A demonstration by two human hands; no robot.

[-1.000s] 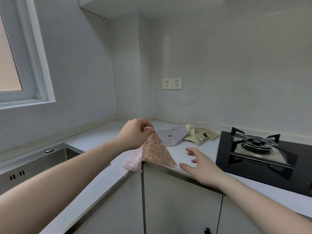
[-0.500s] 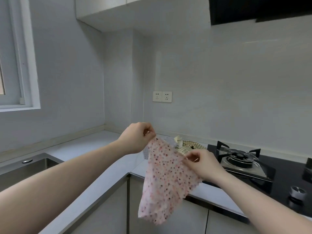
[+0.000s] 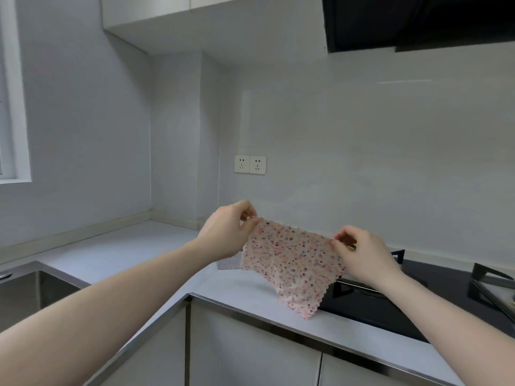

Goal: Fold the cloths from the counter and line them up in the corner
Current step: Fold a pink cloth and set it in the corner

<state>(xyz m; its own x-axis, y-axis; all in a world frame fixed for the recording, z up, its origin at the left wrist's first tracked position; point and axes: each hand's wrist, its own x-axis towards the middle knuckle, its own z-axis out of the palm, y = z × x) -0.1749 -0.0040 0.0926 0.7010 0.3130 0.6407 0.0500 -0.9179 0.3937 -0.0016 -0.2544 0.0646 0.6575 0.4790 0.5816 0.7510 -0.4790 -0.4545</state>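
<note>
A pink cloth with small dark and red dots (image 3: 292, 260) hangs spread in the air above the white counter (image 3: 125, 252). My left hand (image 3: 225, 229) pinches its upper left corner and my right hand (image 3: 362, 254) pinches its upper right corner, so the top edge runs taut between them. The cloth's lower corner dangles over the stove's near left edge. A sliver of a pale grey dotted cloth (image 3: 230, 263) lies on the counter, mostly hidden behind my left hand and the pink cloth.
A black gas stove (image 3: 418, 291) with pan supports fills the right of the counter. A steel sink (image 3: 25, 291) sits at the left. Two wall sockets (image 3: 250, 164) hang above the counter, and a range hood (image 3: 418, 20) is overhead. The counter's inner corner (image 3: 167, 221) lies far left.
My right hand took the cloth's other corner and moved right, and both hands lifted it, stretching it open. The view tilted up and to the right.
</note>
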